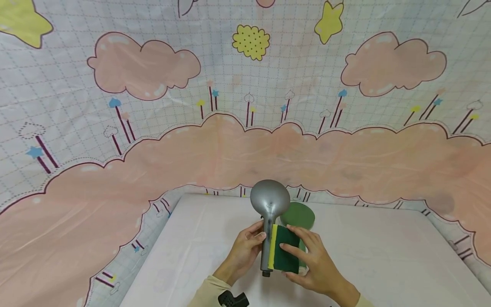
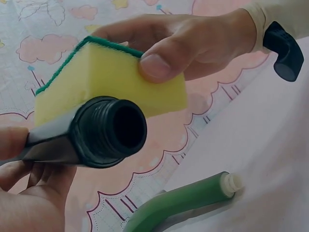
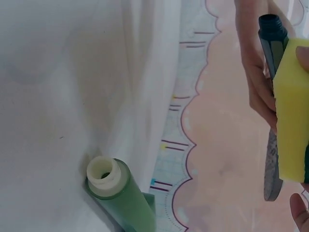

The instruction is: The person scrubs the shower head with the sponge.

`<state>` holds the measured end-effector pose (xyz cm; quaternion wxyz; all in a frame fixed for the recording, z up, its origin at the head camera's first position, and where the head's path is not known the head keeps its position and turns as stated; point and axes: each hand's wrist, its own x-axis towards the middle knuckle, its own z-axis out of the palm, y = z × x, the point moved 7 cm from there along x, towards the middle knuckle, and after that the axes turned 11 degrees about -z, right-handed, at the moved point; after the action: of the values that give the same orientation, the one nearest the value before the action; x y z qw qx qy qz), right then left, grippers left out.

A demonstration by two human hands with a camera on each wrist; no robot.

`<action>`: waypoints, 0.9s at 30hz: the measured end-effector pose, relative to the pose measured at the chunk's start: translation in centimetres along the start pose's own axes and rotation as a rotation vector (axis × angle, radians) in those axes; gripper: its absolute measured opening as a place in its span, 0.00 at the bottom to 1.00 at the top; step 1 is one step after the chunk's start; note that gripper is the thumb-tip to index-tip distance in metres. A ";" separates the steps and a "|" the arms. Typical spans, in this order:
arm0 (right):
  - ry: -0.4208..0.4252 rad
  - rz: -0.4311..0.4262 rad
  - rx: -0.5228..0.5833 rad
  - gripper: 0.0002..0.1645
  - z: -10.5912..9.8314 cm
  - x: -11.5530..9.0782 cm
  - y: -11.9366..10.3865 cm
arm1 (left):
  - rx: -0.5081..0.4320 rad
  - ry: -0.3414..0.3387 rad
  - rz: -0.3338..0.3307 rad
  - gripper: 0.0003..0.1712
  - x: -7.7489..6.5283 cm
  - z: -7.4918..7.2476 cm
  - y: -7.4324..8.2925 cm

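Observation:
My left hand (image 1: 244,252) grips the handle of a grey shower head (image 1: 270,198), its round head pointing away from me. In my right hand (image 1: 317,265) is a sponge (image 1: 285,249) with a green scouring side and a yellow side, pinched between thumb and fingers. The yellow side faces the handle and appears to lie against it. The left wrist view shows the handle's black threaded end (image 2: 108,133) close up, with the yellow foam (image 2: 120,77) just behind it. In the right wrist view the sponge (image 3: 292,111) is partly cut off by the frame edge.
A green shower head (image 1: 298,215) lies on the white table (image 1: 215,221) behind the sponge. Its pale threaded end (image 3: 104,171) shows in the right wrist view. Beyond the table's edge hangs a cloth (image 1: 230,157) printed with clouds and stars.

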<state>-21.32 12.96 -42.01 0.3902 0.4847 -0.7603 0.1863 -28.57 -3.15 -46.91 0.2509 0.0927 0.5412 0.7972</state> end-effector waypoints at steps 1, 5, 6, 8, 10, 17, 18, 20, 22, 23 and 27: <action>-0.001 -0.002 0.001 0.31 0.0 0.0 -0.1 | -0.007 0.001 0.000 0.31 0.0 0.0 0.0; -0.002 -0.011 0.006 0.31 0.1 -0.2 -0.3 | -0.024 0.010 0.001 0.31 0.0 -0.1 0.1; 0.000 -0.013 0.007 0.31 0.1 -0.2 -0.4 | -0.025 0.010 0.002 0.31 0.1 -0.2 0.1; 0.005 -0.017 0.012 0.31 0.0 -0.3 -0.4 | -0.025 0.010 0.001 0.31 0.0 -0.2 0.1; 0.012 -0.021 0.011 0.31 0.0 -0.3 -0.4 | -0.019 0.005 -0.002 0.31 0.0 -0.2 0.0; 0.015 0.016 -0.032 0.31 -0.3 -0.6 0.5 | 0.013 -0.045 -0.007 0.31 -0.3 0.3 -0.1; 0.012 0.025 -0.038 0.31 -0.4 -0.7 0.7 | 0.015 -0.051 -0.008 0.31 -0.4 0.3 -0.2; 0.003 0.041 -0.050 0.32 -0.6 -0.8 0.9 | 0.017 -0.065 -0.012 0.31 -0.5 0.5 -0.2; -0.006 0.052 -0.059 0.32 -0.7 -0.8 1.1 | 0.023 -0.075 -0.014 0.32 -0.6 0.7 -0.3; -0.009 0.054 -0.065 0.32 -0.7 -0.8 1.2 | 0.026 -0.076 -0.015 0.32 -0.6 0.8 -0.3; 0.000 0.067 -0.073 0.32 -0.9 -0.8 1.5 | 0.046 -0.065 -0.032 0.32 -0.8 0.7 -0.5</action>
<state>-22.07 14.73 -41.91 0.4010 0.4442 -0.7826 0.1713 -27.46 -2.77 -46.98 0.2788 0.1156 0.5525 0.7770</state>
